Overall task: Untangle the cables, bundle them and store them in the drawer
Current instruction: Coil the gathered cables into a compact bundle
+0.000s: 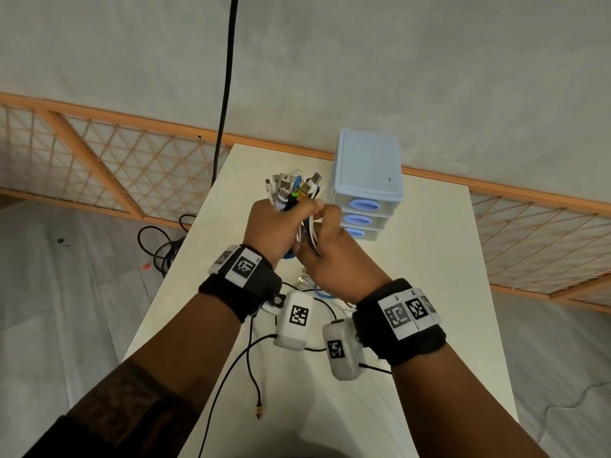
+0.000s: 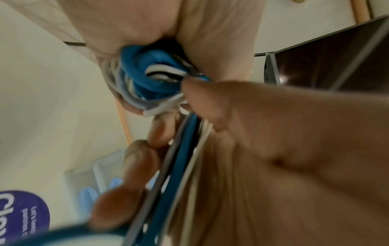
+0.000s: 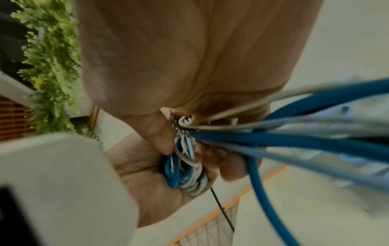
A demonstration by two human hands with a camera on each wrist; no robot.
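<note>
A bundle of white, grey and blue cables [image 1: 294, 190] is held up over the white table [image 1: 429, 292]. My left hand [image 1: 276, 226] grips it, plug ends sticking up out of the fist. In the left wrist view the folded loops [image 2: 151, 78] sit in that palm [image 2: 136, 33]. My right hand [image 1: 330, 249] pinches the strands [image 2: 185, 149] just beside it, thumb against fingers [image 3: 162, 133]. The strands [image 3: 294, 141] run on from that grip, and loose ends lie on the table [image 1: 310, 285]. A pale blue three-drawer unit [image 1: 367, 166] stands behind the hands, all drawers closed.
A thin black cord with an orange plug [image 1: 258, 412] trails on the near table. Black cables [image 1: 162, 249] lie on the floor by the table's left edge. A thick black cable [image 1: 224, 94] hangs at the back, before a wooden lattice screen [image 1: 115, 166].
</note>
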